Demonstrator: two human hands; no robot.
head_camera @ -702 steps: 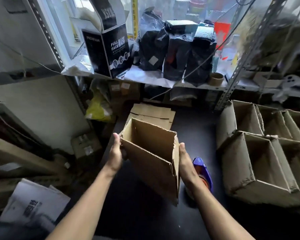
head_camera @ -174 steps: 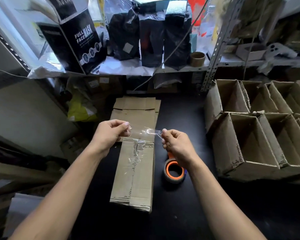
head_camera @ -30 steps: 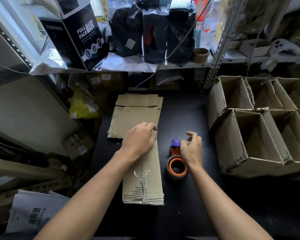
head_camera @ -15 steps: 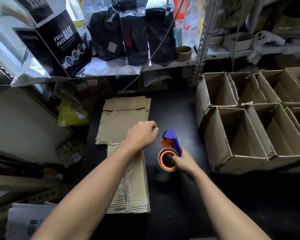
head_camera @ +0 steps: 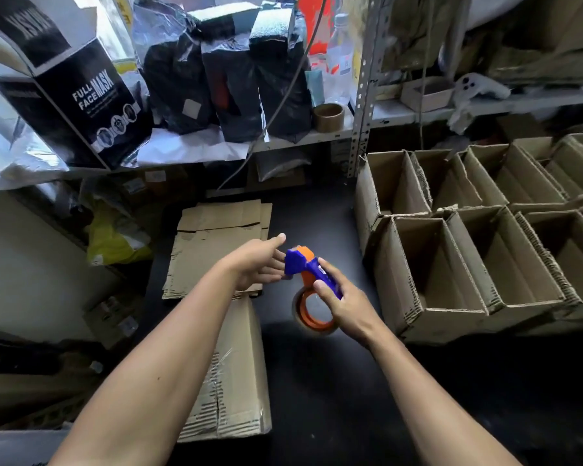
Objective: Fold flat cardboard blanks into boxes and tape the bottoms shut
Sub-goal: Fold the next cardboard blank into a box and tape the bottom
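Since half a second ago the right hand [head_camera: 342,299] has lifted the tape dispenser [head_camera: 308,287] clear of the table [head_camera: 334,398], and the left hand [head_camera: 258,264] has left the box [head_camera: 231,375] to reach toward the dispenser's purple head. The right hand's fingers are wrapped round the purple handle, thumb lying across it. The left hand's fingers are straight and relaxed, their tips at or just beside the head; whether they touch it cannot be told.

The dispenser is tilted, head pointing up and toward the far left, the orange tape roll hanging low toward the person. It hovers over bare black table between the box and the open boxes [head_camera: 451,270] along the right edge.

The box lies near the table's left edge, its long axis running from the near edge toward the far edge, a seam down its middle under wrinkled clear tape. Its near end shows ragged corrugated flaps. Its far end meets the stack of flat blanks [head_camera: 216,243], brown, slotted cardboard, which reaches toward the far edge under the shelf [head_camera: 283,142]. The open boxes stand touching in rows, rough-cut rims upward.
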